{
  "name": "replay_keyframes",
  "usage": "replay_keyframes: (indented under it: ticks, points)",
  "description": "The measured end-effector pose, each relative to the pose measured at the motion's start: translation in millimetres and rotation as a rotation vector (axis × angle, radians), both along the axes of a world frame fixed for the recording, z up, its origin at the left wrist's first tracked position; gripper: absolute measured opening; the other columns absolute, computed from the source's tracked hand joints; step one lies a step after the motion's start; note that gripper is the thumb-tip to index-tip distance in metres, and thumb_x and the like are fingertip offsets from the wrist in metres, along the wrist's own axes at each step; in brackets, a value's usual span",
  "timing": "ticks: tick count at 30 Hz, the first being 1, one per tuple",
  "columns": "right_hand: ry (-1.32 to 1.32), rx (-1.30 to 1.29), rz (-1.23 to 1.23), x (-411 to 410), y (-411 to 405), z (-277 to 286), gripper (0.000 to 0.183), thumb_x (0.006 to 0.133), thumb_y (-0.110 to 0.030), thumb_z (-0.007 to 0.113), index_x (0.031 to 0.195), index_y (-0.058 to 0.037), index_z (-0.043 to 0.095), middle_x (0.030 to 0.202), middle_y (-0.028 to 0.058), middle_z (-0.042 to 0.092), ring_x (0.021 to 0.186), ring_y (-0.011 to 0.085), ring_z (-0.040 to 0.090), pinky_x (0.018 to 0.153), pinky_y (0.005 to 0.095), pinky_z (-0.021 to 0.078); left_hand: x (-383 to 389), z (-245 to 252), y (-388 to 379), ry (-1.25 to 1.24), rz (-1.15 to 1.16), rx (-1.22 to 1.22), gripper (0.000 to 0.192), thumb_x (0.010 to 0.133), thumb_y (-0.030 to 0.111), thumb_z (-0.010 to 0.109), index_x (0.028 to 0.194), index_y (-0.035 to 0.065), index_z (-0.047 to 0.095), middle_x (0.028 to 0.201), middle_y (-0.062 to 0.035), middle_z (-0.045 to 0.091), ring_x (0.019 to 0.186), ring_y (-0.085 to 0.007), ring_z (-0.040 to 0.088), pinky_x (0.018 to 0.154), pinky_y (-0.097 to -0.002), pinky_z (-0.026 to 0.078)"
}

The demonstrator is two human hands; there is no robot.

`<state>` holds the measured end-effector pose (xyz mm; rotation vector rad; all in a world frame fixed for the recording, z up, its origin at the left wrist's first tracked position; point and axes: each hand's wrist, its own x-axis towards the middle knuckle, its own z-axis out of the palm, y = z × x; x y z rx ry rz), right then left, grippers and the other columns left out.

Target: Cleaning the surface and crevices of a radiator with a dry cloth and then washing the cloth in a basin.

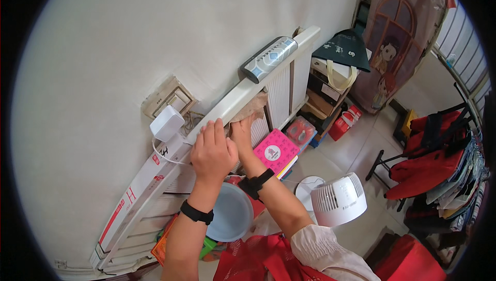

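Observation:
A white radiator point(278, 83) with ribbed panels runs along the wall, slanting across the view. My left hand point(214, 153) lies over its top rail point(233, 104), fingers together and thumb towards the front side. Just beside it, my right hand point(242, 137) holds a brown-beige cloth point(252, 106) against the radiator's front, below the rail. Part of the cloth and some fingertips are hidden. On the rail, left of my hands, lies a long white carton point(135, 195) with red printing. A silver-and-blue patterned case point(270, 58) sits farther right on the rail.
A white plug adapter point(166, 123) with a cable projects from the wall socket point(170, 97). Below are a pale blue basin point(231, 213), a pink box point(276, 152) and a white fan point(339, 199). Shoeboxes point(323, 91) stand at the radiator's far end. Clothes point(457, 180) hang at right.

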<state>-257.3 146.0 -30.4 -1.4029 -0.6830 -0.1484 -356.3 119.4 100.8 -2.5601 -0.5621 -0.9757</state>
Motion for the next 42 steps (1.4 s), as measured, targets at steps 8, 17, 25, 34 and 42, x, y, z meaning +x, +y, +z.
replay_keyframes:
  ticks: [8, 17, 25, 34, 42]
  points:
    - [-0.231, -0.184, -0.221, 55, -28, -74, 0.033, 0.075, -0.01, 0.059, 0.105, 0.0036, 0.055, 0.13, 0.0281, 0.041, 0.127, 0.0495, 0.028, 0.11, 0.0583, 0.0066, 35, 0, -23, -0.057, -0.098, -0.05, 0.041, 0.071, 0.013, 0.057, 0.111, 0.003, 0.061, 0.106, -0.0127, 0.064, 0.088, -0.029, 0.063, 0.075, -0.0364, 0.053]
    - [0.098, 0.058, 0.141, 0, -20, -5, 0.051, 0.086, -0.017, 0.05, 0.132, 0.0028, 0.04, 0.14, 0.0269, 0.031, 0.134, 0.0454, 0.017, 0.113, 0.0492, 0.0046, 6, 1, -1, -0.048, -0.02, 0.022, 0.041, 0.07, 0.014, 0.056, 0.11, 0.0035, 0.061, 0.103, -0.0123, 0.064, 0.083, -0.0271, 0.063, 0.071, -0.0343, 0.053]
    - [0.415, 0.164, 0.29, 2, -11, -9, 0.045, 0.088, -0.014, 0.046, 0.129, 0.0045, 0.043, 0.138, 0.0273, 0.033, 0.13, 0.0454, 0.023, 0.112, 0.0477, 0.0119, 9, -4, -3, -0.02, -0.005, -0.046, 0.041, 0.072, 0.017, 0.056, 0.111, 0.0032, 0.061, 0.102, -0.0128, 0.064, 0.089, -0.0294, 0.064, 0.076, -0.0361, 0.054]
    - [0.226, 0.054, 0.131, 6, -24, -15, 0.046, 0.09, -0.016, 0.047, 0.131, 0.0031, 0.039, 0.13, 0.0242, 0.043, 0.125, 0.0397, 0.036, 0.106, 0.0409, 0.0278, 16, -1, -7, -0.068, -0.033, -0.044, 0.041, 0.07, 0.014, 0.055, 0.11, 0.0042, 0.062, 0.102, -0.0119, 0.065, 0.084, -0.0267, 0.063, 0.072, -0.0345, 0.053]
    - [0.363, 0.161, 0.11, 5, -23, 13, 0.037, 0.089, -0.012, 0.048, 0.122, 0.0038, 0.048, 0.127, 0.0235, 0.046, 0.119, 0.0373, 0.043, 0.1, 0.0411, 0.0334, 16, 0, -6, -0.091, -0.04, -0.034, 0.041, 0.07, 0.014, 0.056, 0.109, 0.0043, 0.062, 0.102, -0.0116, 0.064, 0.082, -0.0263, 0.062, 0.071, -0.0345, 0.053]
